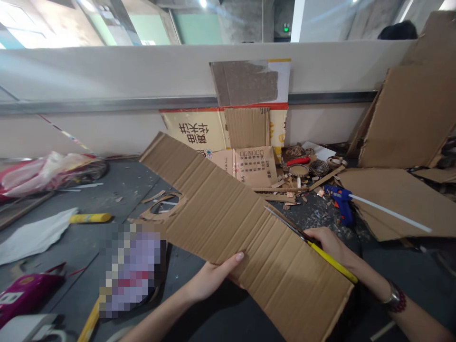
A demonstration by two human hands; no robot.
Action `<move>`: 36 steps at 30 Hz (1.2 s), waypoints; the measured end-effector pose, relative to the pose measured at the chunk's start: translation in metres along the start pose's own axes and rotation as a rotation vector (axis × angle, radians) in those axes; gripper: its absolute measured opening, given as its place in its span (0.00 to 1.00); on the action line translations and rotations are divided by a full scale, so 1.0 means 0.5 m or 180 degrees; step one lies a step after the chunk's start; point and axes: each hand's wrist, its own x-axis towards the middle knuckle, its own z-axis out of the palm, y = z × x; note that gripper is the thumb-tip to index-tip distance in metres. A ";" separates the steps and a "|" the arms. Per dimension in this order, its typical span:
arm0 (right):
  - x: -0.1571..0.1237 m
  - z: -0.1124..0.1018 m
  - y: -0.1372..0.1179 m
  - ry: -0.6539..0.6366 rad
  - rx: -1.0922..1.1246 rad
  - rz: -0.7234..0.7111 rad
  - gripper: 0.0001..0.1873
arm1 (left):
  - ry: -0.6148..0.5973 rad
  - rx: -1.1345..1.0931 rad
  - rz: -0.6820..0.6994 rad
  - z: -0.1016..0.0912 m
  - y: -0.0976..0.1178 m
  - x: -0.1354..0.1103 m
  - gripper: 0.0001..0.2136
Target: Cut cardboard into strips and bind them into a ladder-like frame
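A long corrugated cardboard piece [213, 204] slants across the middle of the view, raised above the dark table. My left hand [223, 274] grips its lower edge, thumb on top and the other fingers hidden beneath. My right hand [326, 242] is closed on yellow-handled scissors [329, 261], its fingers partly behind the cardboard. The scissor blades lie along the upper right edge, one over the face, pointing up and left. Whether the blades are fully closed is hard to see. A cardboard ring [162, 206] lies beyond the piece's left part.
A blue glue gun [342, 204] with a white stick lies right of centre. Cardboard scraps and small rings [299, 171] cover the back. Large cardboard sheets [409, 114] lean at right. A yellow glue stick [90, 218], white cloth [35, 237] and purple packet [28, 294] lie left.
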 end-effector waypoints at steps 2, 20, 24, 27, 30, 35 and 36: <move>0.000 -0.002 -0.001 0.0008 0.0062 0.0002 0.12 | -0.0108 0.0034 0.0000 0.006 0.002 -0.003 0.23; 0.004 0.003 0.010 -0.0013 -0.0309 -0.0097 0.15 | -0.0763 -0.0176 -0.0266 -0.004 0.016 0.000 0.25; 0.002 0.000 -0.003 -0.0012 -0.0134 -0.0029 0.14 | -0.0816 -0.0332 -0.0477 -0.005 0.006 0.005 0.26; 0.001 -0.001 -0.005 -0.0043 -0.0101 -0.0051 0.14 | -0.0697 -0.0228 -0.0357 0.002 0.007 0.001 0.26; 0.001 0.001 -0.002 0.0024 -0.0249 -0.0052 0.13 | -0.0644 -0.0004 -0.0190 0.010 0.014 -0.006 0.25; -0.001 0.002 -0.008 0.0057 -0.0358 -0.0019 0.12 | -0.0594 0.0190 -0.0089 0.014 0.027 -0.010 0.25; -0.001 0.002 -0.010 0.0051 -0.0359 0.0008 0.12 | -0.0580 0.0198 -0.0072 0.014 0.028 -0.010 0.24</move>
